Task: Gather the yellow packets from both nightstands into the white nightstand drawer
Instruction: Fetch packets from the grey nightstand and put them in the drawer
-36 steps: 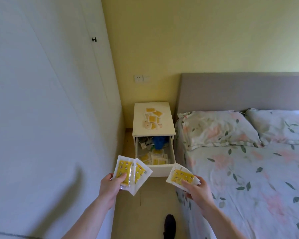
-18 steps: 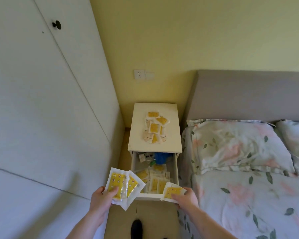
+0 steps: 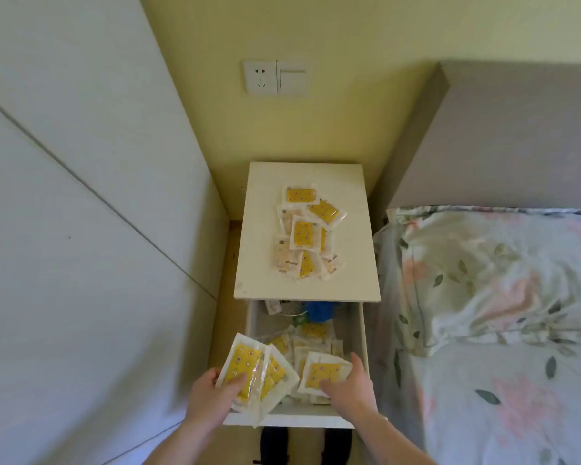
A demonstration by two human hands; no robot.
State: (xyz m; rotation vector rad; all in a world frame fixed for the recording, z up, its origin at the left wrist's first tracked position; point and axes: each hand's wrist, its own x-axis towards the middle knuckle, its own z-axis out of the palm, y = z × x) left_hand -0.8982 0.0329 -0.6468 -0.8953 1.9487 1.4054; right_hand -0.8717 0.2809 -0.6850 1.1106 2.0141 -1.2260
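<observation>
Head view: right hand (image 3: pixel 349 385) holds packet (image 3: pixel 324 372) over open drawer (image 3: pixel 292 421).

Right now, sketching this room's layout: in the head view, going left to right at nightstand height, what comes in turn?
White wardrobe door → white nightstand with its pile of yellow packets → floral pillow on the bed.
</observation>
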